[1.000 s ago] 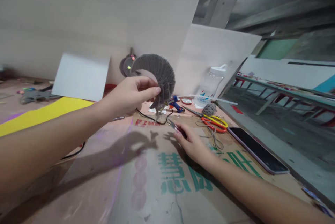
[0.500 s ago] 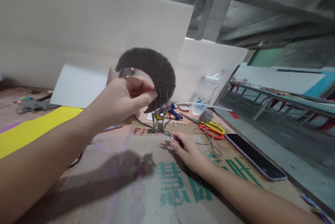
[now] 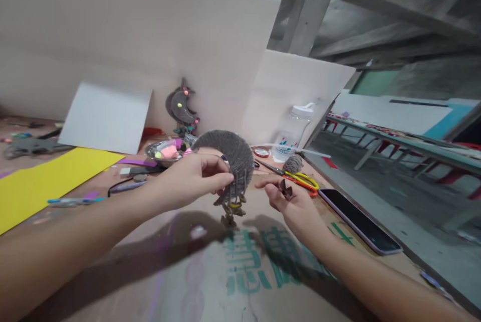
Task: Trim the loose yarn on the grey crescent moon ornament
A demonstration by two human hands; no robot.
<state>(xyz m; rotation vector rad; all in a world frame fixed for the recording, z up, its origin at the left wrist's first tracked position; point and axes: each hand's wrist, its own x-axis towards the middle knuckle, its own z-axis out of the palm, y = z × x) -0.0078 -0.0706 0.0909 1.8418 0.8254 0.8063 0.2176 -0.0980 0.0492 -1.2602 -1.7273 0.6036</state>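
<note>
My left hand (image 3: 195, 179) pinches a crescent moon shape wrapped in grey yarn (image 3: 232, 154), held just above the cardboard sheet (image 3: 210, 272), with loose yarn strands dangling from its lower tip. My right hand (image 3: 291, 201) is lifted beside it, palm up, fingers curled around a small dark tool (image 3: 284, 190), probably snips. A second, finished grey moon with coloured pompoms (image 3: 181, 106) leans against the white board behind.
Orange and yellow scissors (image 3: 302, 180) and a grey yarn ball (image 3: 292, 163) lie to the right, with a phone (image 3: 358, 221) near the table edge. A metal dish of pompoms (image 3: 165, 151), a plastic bottle (image 3: 296, 129), yellow paper (image 3: 41, 181) and a pen (image 3: 71, 201) lie around.
My left hand lowered the yarn moon from in front of the board down to just above the cardboard. My right hand rose off the table, carrying the small tool, and turned palm up.
</note>
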